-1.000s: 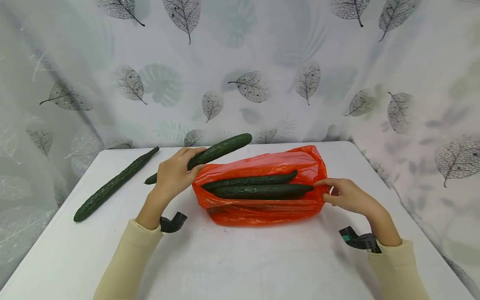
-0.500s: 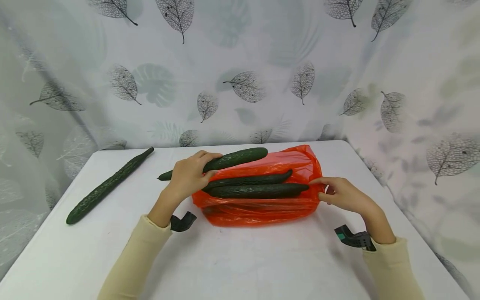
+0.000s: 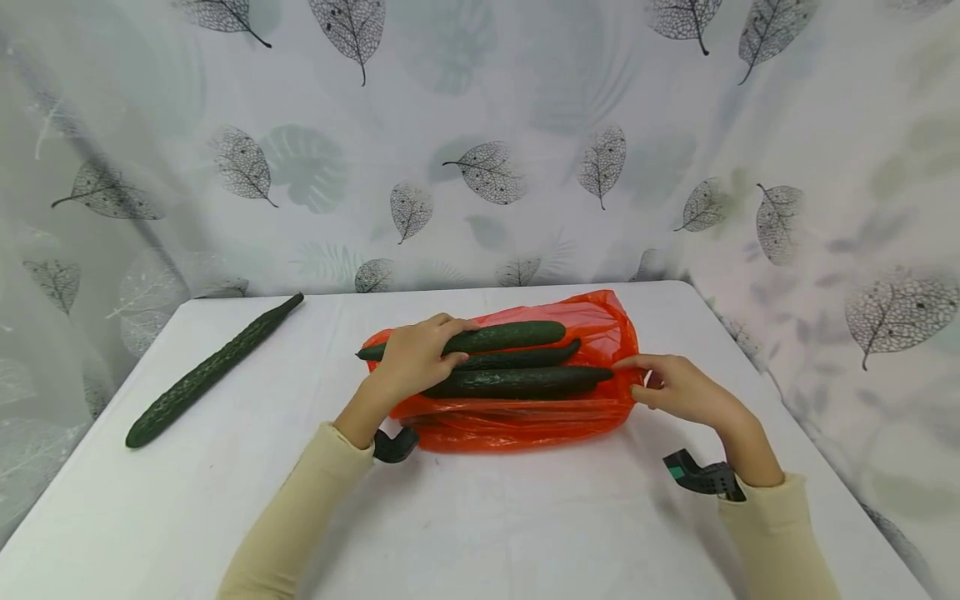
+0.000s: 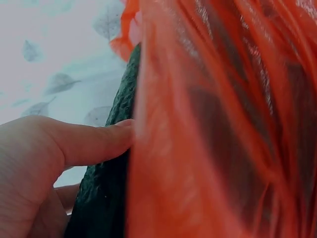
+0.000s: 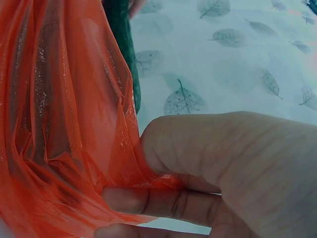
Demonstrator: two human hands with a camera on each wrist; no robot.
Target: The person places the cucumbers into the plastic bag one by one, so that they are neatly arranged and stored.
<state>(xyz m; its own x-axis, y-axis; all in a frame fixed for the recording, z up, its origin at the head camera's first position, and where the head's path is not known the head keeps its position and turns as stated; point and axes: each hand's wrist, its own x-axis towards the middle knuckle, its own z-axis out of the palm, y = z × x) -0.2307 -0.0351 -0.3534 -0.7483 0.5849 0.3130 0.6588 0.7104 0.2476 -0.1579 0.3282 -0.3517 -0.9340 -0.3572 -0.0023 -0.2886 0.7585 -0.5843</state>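
Note:
My left hand [image 3: 417,357] grips a dark green cucumber [image 3: 517,334] by its middle, thumb on the near side. That cucumber lies over the opening of a red plastic bag [image 3: 517,429], just behind two more cucumbers inside it, a thinner one [image 3: 525,358] and a thicker one [image 3: 525,382] in front. At the bag's right end my right hand [image 3: 678,387] pinches the plastic edge between thumb and fingers. In the right wrist view the bag [image 5: 74,109] bunches at the fingertips. The left wrist view shows the thumb against the held cucumber [image 4: 111,183].
Another cucumber [image 3: 213,371] lies slanted on the left part of the white table [image 3: 480,525]. A curtain [image 3: 480,142] with a leaf print hangs behind the table and along both sides.
The left hand has carried its cucumber right and lower, from beside and above the bag to over its opening; the cucumber lies more level. The right hand keeps its pinch on the bag.

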